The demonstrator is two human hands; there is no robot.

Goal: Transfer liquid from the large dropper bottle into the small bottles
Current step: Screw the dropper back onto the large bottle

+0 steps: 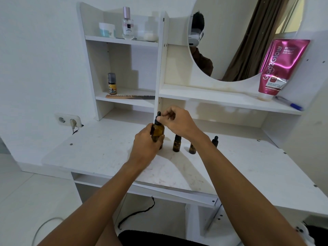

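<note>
The large amber dropper bottle (158,131) stands upright on the white vanity table (99,153), near its middle. My left hand (146,146) is wrapped around the bottle's body. My right hand (174,121) pinches the black dropper cap (158,118) on top of it. Just to the right stand two small amber bottles: one (177,143) in plain view, the other (192,148) partly hidden behind my right forearm. A third small bottle with a black dropper top (215,140) peeks out beyond that forearm.
White shelves rise behind the bottles; a comb (129,96) and a small spray bottle (112,83) lie on the lower left shelf. A pink tube (276,68) and a pen (289,103) rest on the right shelf under a round mirror (248,38). A wall socket (68,120) sits at left.
</note>
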